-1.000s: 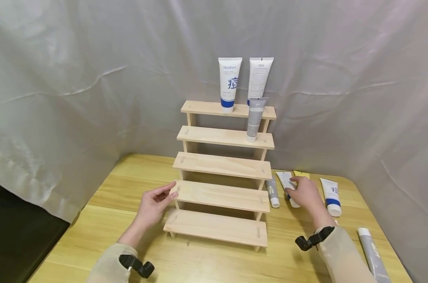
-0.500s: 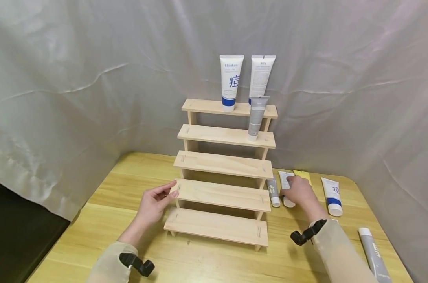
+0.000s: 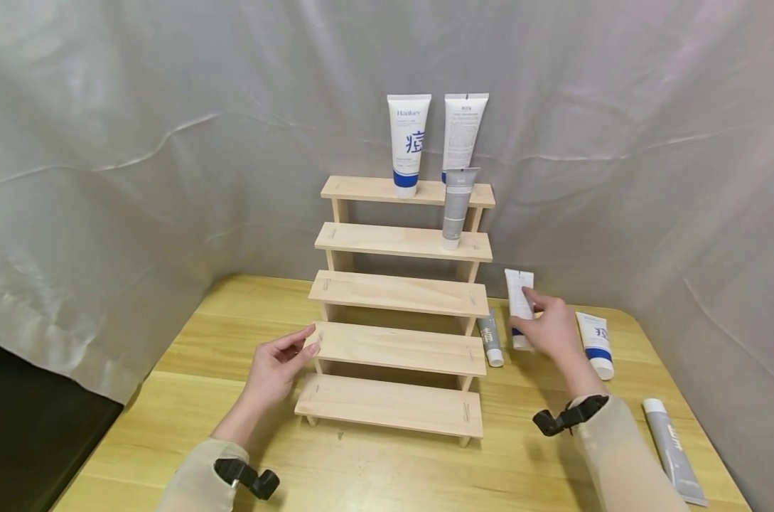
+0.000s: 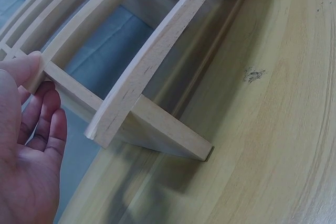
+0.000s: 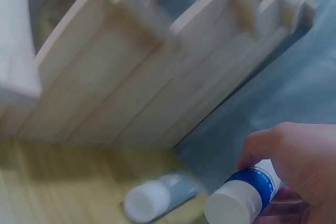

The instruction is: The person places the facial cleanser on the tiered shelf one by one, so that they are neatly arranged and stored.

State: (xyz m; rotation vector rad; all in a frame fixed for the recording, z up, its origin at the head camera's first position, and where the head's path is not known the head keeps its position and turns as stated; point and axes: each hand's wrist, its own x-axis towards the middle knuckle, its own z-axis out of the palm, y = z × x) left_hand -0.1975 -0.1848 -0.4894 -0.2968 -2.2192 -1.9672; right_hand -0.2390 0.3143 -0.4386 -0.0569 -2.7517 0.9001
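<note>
My right hand (image 3: 555,333) grips a white squeeze tube (image 3: 519,293) with a blue band, thumb and fingers on its sides. The tube stands nearly upright, cap down, to the right of a stepped wooden display shelf (image 3: 396,346). Its white cap (image 5: 231,204) shows large in the right wrist view. With my left hand (image 3: 273,370) I pinch the left end of the shelf's second board from the bottom; in the left wrist view the thumb lies on top and fingers curl underneath. The top tier bears two white tubes, one a Hankey tube (image 3: 408,135); below stands a grey tube (image 3: 457,210).
A small grey tube (image 3: 490,341) lies beside the shelf's right side. Farther right lie a white-and-blue tube (image 3: 596,345) and a larger grey tube (image 3: 673,448). A grey curtain (image 3: 233,92) hangs behind the wooden table (image 3: 188,377).
My right hand has gripped the white tube and lifted it from lying flat to nearly upright. The yellow item behind it is now hidden. My left hand keeps its hold on the shelf.
</note>
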